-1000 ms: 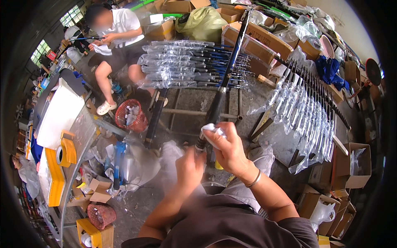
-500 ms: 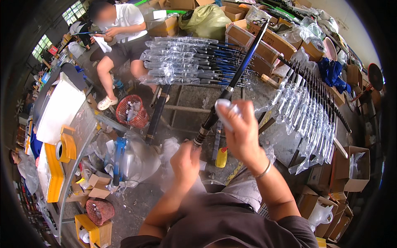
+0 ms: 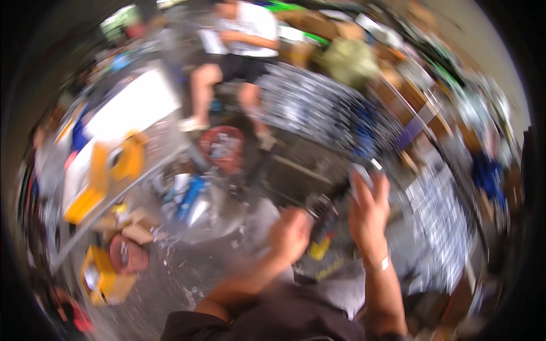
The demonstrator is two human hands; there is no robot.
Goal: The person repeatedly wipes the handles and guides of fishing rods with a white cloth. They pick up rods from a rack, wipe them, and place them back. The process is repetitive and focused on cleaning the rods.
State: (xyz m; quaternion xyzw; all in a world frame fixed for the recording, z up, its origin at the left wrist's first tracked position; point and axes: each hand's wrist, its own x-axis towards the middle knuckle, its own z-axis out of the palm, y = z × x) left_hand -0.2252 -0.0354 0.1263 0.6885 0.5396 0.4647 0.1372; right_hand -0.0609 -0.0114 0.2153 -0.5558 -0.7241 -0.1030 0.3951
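A strong blur covers the view. My left hand (image 3: 291, 234) is closed at the butt end of a dark fishing rod (image 3: 325, 211), which slants up and away to the right. My right hand (image 3: 369, 213) has its fingers closed on a white cloth (image 3: 360, 181), held against or very near the rod; the blur hides the exact contact. Past the cloth, a purple-blue stretch of the rod seems to cross the cardboard boxes. Just below the rod, a yellow bottle (image 3: 319, 248) shows between my forearms.
Bagged rods (image 3: 310, 105) lie in a row on a rack ahead, with another bagged batch (image 3: 438, 221) at right. A person (image 3: 250, 31) sits far left of centre, a red basket (image 3: 222, 149) by their feet. A table (image 3: 136, 102) holds yellow tape and boxes at left.
The whole view has swung, so surroundings appear shifted rightward and blurred. Both hands appear farther right and lower, still with the rod and cloth.
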